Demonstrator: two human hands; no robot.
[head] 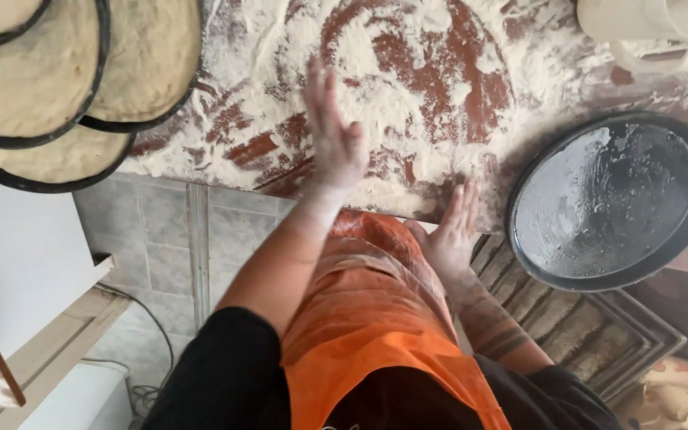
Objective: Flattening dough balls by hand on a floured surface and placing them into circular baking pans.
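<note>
The left hand (332,135) is raised above the floured desk (408,87), turned edge-on with its fingers (318,87) straight and released, grasping nothing; whether it touches the surface cannot be told, since the hand is slightly blurred. The right hand (453,231) lies flat at the near edge of the desk, at 4 o'clock from the left hand, its fingers spread and open, dusted white, with nothing in them. Its wrist and forearm run down beside an orange apron (376,318), which hides the lower desk edge between the arms.

The flour (360,48) covers most of the reddish-brown surface, wiped into curved streaks at 12 o'clock from the left hand. At 3 o'clock from the right hand, just beside it, sits an empty round black pan (611,199), oily and shining, overhanging the desk edge. At 10 o'clock from the left hand, well apart, a cluster of dark-rimmed pans holding flat dough rounds (41,72) overlap one another and are cut off by the frame at top and left. At 1 o'clock a white container (646,24) is cropped by the upper edge, so its shape is hard to make out.
</note>
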